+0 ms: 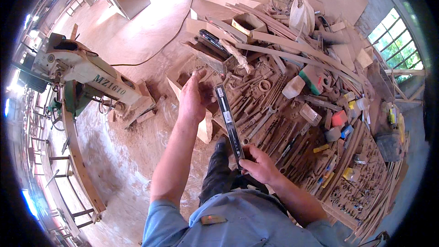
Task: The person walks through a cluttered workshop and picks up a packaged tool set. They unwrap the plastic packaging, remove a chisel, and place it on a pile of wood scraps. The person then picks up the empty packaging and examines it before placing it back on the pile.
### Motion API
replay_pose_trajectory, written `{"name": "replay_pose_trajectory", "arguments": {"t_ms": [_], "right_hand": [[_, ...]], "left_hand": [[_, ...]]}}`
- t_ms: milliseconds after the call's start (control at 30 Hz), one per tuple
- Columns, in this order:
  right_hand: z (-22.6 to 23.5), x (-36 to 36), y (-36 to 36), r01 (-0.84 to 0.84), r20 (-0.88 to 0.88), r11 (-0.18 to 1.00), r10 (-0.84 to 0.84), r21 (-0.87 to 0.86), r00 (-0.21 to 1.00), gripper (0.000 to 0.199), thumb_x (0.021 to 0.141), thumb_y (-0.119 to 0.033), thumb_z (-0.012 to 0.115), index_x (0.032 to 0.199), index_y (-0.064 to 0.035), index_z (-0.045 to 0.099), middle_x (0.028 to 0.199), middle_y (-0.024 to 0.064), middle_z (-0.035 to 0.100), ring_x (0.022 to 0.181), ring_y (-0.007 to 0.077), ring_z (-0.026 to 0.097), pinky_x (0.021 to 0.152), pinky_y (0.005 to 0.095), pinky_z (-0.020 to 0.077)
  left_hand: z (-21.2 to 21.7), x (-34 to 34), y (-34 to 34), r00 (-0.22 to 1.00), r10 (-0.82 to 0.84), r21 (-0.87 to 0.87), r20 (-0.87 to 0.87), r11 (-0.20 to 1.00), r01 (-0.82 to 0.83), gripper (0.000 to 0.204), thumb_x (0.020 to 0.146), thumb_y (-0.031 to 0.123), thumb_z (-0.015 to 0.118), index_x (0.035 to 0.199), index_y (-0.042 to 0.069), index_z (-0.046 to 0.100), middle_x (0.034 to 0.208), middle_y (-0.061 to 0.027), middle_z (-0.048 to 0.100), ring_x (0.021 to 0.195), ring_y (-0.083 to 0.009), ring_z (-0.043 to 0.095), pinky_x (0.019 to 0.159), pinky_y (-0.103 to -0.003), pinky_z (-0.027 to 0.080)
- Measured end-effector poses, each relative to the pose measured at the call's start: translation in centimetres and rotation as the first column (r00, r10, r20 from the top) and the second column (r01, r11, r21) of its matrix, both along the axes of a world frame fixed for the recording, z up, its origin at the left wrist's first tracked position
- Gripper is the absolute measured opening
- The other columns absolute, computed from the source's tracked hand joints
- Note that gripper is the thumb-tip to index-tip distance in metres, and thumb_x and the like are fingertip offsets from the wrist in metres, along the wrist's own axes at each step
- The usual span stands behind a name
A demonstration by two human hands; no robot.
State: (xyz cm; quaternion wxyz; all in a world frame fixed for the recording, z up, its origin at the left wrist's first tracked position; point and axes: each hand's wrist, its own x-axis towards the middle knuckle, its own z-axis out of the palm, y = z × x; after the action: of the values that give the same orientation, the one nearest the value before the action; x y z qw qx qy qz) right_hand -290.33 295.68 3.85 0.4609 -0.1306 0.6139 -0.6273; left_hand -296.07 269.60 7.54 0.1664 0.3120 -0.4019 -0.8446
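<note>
A long, narrow black packet (226, 114) with pale labels along it is gripped at its lower end by my right hand (258, 162), close in front of my body. It stands tilted, its far end leaning left. My left hand (193, 98) is raised beside the packet's far end, apart from it, with fingers loosely spread and nothing seen in them. Beyond that hand a wooden box (208, 55) holds several dark, long packets (211, 39). Below the packet's right side lies a heap of dusty metal tools, with a wrench (263, 121) among them.
A dusty green-and-white woodworking machine (103, 80) stands at left. Planks (292, 50), a white plastic bag (302, 13) and an open cardboard box (248, 23) crowd the far right. Small coloured boxes (339, 118) and a dark bucket (388, 146) lie at right. A cable (155, 55) crosses the floor.
</note>
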Motion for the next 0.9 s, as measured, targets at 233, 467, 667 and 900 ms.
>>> {"name": "replay_pose_trajectory", "arguments": {"t_ms": [233, 467, 667, 900], "right_hand": [[0.0, -0.4, -0.1, 0.023, 0.087, 0.997, -0.017, -0.076, 0.996, 0.027, 0.091, -0.006, 0.055, 0.117, -0.0011, 0.051, 0.093, 0.0029, 0.058, 0.074, 0.0091, 0.054, 0.066, 0.0254, 0.0495], [-0.1, -0.8, -0.1, 0.014, 0.092, 0.998, -0.008, -0.067, 0.996, 0.021, 0.091, -0.006, 0.054, 0.112, -0.0023, 0.053, 0.092, 0.0017, 0.058, 0.072, 0.0083, 0.054, 0.064, 0.025, 0.0489], [-0.3, -0.9, -0.1, 0.017, 0.07, 0.998, -0.013, -0.062, 0.997, 0.022, 0.091, -0.006, 0.055, 0.113, -0.0022, 0.052, 0.092, 0.0019, 0.058, 0.072, 0.0084, 0.054, 0.063, 0.0251, 0.0488], [-0.8, -1.7, -0.3, 0.036, 0.093, 0.997, -0.029, -0.07, 0.995, 0.024, 0.091, -0.006, 0.055, 0.114, -0.0013, 0.052, 0.091, 0.0019, 0.057, 0.073, 0.009, 0.054, 0.063, 0.025, 0.0488]], "left_hand": [[-2.0, 2.4, 1.0, 0.975, -0.224, -0.002, -0.009, 0.975, 0.224, 0.045, 0.097, 0.045, 0.044, 0.12, 0.009, 0.058, 0.09, -0.003, 0.064, 0.076, -0.0157, 0.059, 0.06, -0.03, 0.044], [-0.9, 4.8, 4.7, 0.939, -0.343, 0.05, -0.009, 0.938, 0.343, 0.04, 0.1, 0.042, 0.041, 0.106, 0.008, 0.059, 0.09, -0.0059, 0.066, 0.076, -0.017, 0.061, 0.064, -0.031, 0.049], [-1.3, 4.6, 5.5, 0.958, -0.286, 0.078, 0.033, 0.956, 0.283, 0.039, 0.1, 0.04, 0.039, 0.102, 0.006, 0.059, 0.089, -0.0104, 0.068, 0.068, -0.0184, 0.062, 0.06, -0.031, 0.049], [-1.7, 4.0, 5.2, 0.949, -0.317, 0.085, 0.002, 0.945, 0.315, 0.035, 0.1, 0.037, 0.041, 0.101, 0.007, 0.059, 0.086, -0.0069, 0.066, 0.07, -0.0167, 0.062, 0.061, -0.03, 0.049]]}}
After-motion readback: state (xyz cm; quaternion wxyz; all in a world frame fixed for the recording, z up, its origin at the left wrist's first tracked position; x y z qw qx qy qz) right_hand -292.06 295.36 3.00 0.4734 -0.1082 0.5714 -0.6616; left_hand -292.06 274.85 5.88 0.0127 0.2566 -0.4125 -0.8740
